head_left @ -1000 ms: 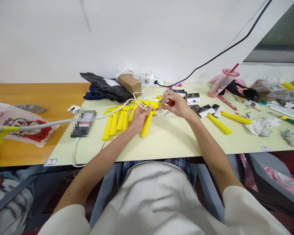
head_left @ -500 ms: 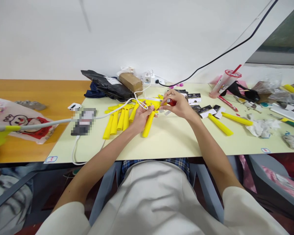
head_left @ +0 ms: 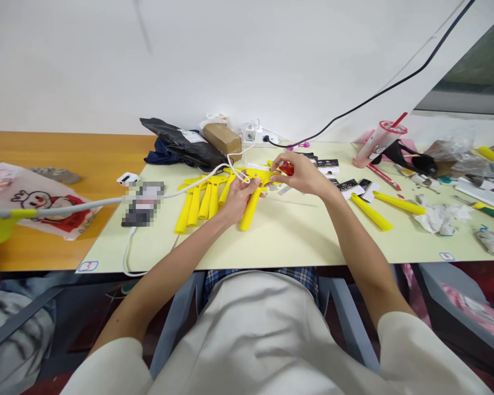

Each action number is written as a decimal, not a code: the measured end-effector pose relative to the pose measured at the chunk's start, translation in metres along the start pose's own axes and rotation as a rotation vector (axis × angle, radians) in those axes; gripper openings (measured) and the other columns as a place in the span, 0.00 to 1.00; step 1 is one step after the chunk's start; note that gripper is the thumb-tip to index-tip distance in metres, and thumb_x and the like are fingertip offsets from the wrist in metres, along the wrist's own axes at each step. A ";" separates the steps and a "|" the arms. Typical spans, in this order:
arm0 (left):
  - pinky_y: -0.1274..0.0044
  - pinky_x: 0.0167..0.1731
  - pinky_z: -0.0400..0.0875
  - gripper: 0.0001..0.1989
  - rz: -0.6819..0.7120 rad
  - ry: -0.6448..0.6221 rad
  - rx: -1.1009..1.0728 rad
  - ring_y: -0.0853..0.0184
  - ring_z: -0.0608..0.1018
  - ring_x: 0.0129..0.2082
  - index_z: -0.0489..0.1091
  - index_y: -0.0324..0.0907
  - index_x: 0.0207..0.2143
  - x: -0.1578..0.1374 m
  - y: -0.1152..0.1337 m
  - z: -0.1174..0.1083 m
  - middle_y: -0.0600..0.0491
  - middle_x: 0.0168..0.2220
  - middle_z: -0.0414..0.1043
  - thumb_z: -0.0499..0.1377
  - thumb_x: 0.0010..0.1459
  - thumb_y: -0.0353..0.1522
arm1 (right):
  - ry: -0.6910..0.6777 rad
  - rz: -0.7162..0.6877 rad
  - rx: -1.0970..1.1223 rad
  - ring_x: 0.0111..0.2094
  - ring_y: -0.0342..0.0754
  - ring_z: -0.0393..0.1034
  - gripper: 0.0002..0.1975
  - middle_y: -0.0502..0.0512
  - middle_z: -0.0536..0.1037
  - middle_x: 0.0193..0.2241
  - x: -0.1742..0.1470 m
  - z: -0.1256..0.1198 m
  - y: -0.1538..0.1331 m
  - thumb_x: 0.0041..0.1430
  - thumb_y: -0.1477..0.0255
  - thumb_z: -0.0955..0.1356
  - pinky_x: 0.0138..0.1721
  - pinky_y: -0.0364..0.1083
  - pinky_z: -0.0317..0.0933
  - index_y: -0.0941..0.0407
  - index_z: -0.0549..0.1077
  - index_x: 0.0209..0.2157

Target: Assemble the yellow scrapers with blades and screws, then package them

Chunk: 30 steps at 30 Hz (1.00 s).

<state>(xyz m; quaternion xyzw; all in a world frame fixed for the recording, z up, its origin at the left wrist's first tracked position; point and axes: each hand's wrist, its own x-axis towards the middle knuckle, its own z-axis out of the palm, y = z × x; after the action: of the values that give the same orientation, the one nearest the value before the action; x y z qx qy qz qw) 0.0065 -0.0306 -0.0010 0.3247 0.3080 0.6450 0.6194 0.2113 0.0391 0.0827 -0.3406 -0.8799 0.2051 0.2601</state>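
Observation:
My left hand (head_left: 239, 198) is closed around a yellow scraper (head_left: 250, 209), its wide head away from me and its round handle pointing toward me. A small screw shows on the head. In my right hand (head_left: 299, 174) is a red-handled screwdriver (head_left: 287, 168), gripped by the fingers at the right side of that head. Its tip is hidden. Just below my right fingers lies a thin metal strip (head_left: 285, 190). Several more yellow scrapers (head_left: 194, 206) lie side by side left of my left hand. A white cable (head_left: 214, 171) passes over them.
A phone (head_left: 143, 204), partly blurred, lies at the left. Behind are a black plastic bag (head_left: 193, 147), a cardboard box (head_left: 222, 139) and a power strip (head_left: 251, 133). To the right are black-and-white packets (head_left: 348, 188), two yellow handles (head_left: 371, 212), a cup (head_left: 379, 144) and crumpled tissue (head_left: 438, 215).
My right hand and the red handle have tilted slightly at the scraper head. My left hand keeps its hold on the scraper. The view has shifted a little.

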 end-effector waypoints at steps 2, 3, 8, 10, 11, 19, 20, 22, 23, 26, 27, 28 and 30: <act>0.70 0.50 0.87 0.27 0.005 -0.030 0.011 0.60 0.88 0.49 0.73 0.48 0.52 0.001 0.000 -0.002 0.55 0.43 0.81 0.80 0.55 0.33 | -0.042 0.019 -0.012 0.37 0.51 0.69 0.15 0.56 0.80 0.40 0.005 -0.007 -0.002 0.61 0.65 0.78 0.40 0.49 0.59 0.56 0.79 0.45; 0.70 0.49 0.87 0.26 0.014 -0.044 0.020 0.60 0.88 0.49 0.73 0.48 0.50 0.001 0.000 -0.003 0.55 0.43 0.81 0.81 0.55 0.34 | -0.062 0.032 -0.025 0.36 0.50 0.68 0.16 0.55 0.79 0.39 0.008 -0.010 -0.004 0.60 0.65 0.78 0.39 0.49 0.59 0.57 0.79 0.46; 0.71 0.48 0.88 0.25 0.131 -0.029 0.109 0.63 0.86 0.43 0.74 0.47 0.48 0.003 -0.006 -0.006 0.54 0.43 0.80 0.81 0.55 0.42 | -0.180 0.124 -0.084 0.30 0.47 0.63 0.15 0.50 0.73 0.28 0.021 -0.023 -0.012 0.59 0.63 0.79 0.33 0.49 0.56 0.59 0.81 0.40; 0.73 0.49 0.87 0.31 0.214 0.038 0.137 0.64 0.86 0.46 0.72 0.51 0.57 0.000 -0.009 -0.002 0.53 0.49 0.80 0.81 0.55 0.41 | -0.191 0.174 -0.050 0.29 0.46 0.62 0.14 0.50 0.73 0.28 0.024 -0.026 -0.017 0.58 0.64 0.79 0.31 0.48 0.55 0.59 0.81 0.40; 0.74 0.50 0.87 0.36 0.252 0.068 0.151 0.63 0.86 0.50 0.71 0.54 0.61 -0.002 -0.010 0.001 0.52 0.54 0.79 0.81 0.55 0.39 | -0.187 0.196 -0.027 0.29 0.46 0.63 0.14 0.50 0.73 0.29 0.025 -0.028 -0.020 0.58 0.65 0.79 0.31 0.48 0.56 0.58 0.81 0.41; 0.77 0.49 0.87 0.27 0.449 0.124 0.367 0.47 0.71 0.75 0.83 0.54 0.58 -0.020 -0.008 0.012 0.49 0.78 0.58 0.80 0.56 0.37 | -0.189 0.214 0.067 0.26 0.44 0.58 0.18 0.46 0.68 0.27 0.035 -0.037 -0.057 0.59 0.69 0.79 0.28 0.47 0.54 0.56 0.79 0.50; 0.76 0.48 0.88 0.25 0.475 0.106 0.391 0.46 0.70 0.75 0.83 0.55 0.59 -0.020 -0.009 0.011 0.50 0.79 0.56 0.78 0.59 0.40 | -0.189 0.201 0.066 0.26 0.44 0.59 0.18 0.46 0.68 0.27 0.038 -0.037 -0.061 0.59 0.69 0.79 0.28 0.47 0.54 0.56 0.80 0.50; 0.74 0.48 0.89 0.25 0.506 0.066 0.447 0.45 0.69 0.76 0.82 0.56 0.63 -0.016 -0.011 0.007 0.53 0.82 0.52 0.73 0.65 0.46 | -0.186 0.189 0.049 0.26 0.43 0.59 0.15 0.46 0.69 0.26 0.043 -0.036 -0.069 0.60 0.68 0.79 0.28 0.47 0.54 0.56 0.81 0.48; 0.72 0.47 0.90 0.26 0.513 0.046 0.483 0.44 0.70 0.76 0.80 0.57 0.65 -0.014 -0.012 0.004 0.54 0.83 0.51 0.70 0.68 0.49 | -0.180 0.196 0.033 0.26 0.43 0.59 0.13 0.47 0.69 0.26 0.046 -0.034 -0.072 0.60 0.69 0.78 0.27 0.47 0.53 0.56 0.81 0.46; 0.67 0.43 0.91 0.31 0.511 -0.012 0.562 0.41 0.74 0.73 0.74 0.58 0.72 -0.007 -0.019 -0.004 0.53 0.83 0.54 0.64 0.72 0.54 | -0.148 0.256 -0.030 0.25 0.44 0.60 0.04 0.48 0.70 0.24 0.054 -0.026 -0.082 0.61 0.73 0.76 0.27 0.47 0.51 0.57 0.79 0.36; 0.67 0.40 0.91 0.32 0.500 -0.033 0.559 0.42 0.75 0.72 0.71 0.58 0.74 -0.005 -0.021 -0.005 0.53 0.81 0.58 0.62 0.72 0.55 | -0.139 0.272 -0.046 0.25 0.44 0.59 0.04 0.48 0.69 0.24 0.056 -0.023 -0.085 0.61 0.74 0.74 0.27 0.47 0.51 0.56 0.76 0.32; 0.68 0.37 0.91 0.33 0.478 -0.054 0.538 0.42 0.77 0.71 0.69 0.58 0.75 -0.004 -0.023 -0.006 0.51 0.80 0.61 0.62 0.73 0.55 | -0.133 0.284 -0.059 0.25 0.44 0.58 0.08 0.49 0.69 0.23 0.059 -0.020 -0.086 0.61 0.75 0.74 0.27 0.48 0.50 0.56 0.73 0.29; 0.70 0.34 0.90 0.35 0.402 -0.089 0.461 0.43 0.80 0.69 0.65 0.57 0.77 -0.003 -0.026 -0.006 0.49 0.77 0.66 0.62 0.73 0.53 | -0.126 0.304 -0.086 0.24 0.43 0.55 0.15 0.49 0.67 0.21 0.065 -0.012 -0.085 0.63 0.75 0.73 0.27 0.48 0.49 0.55 0.67 0.25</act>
<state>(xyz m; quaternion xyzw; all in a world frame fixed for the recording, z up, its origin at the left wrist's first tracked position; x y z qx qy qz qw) 0.0167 -0.0322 -0.0254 0.5390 0.3481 0.6530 0.4023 0.1359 0.0292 0.1587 -0.4671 -0.8408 0.2249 0.1558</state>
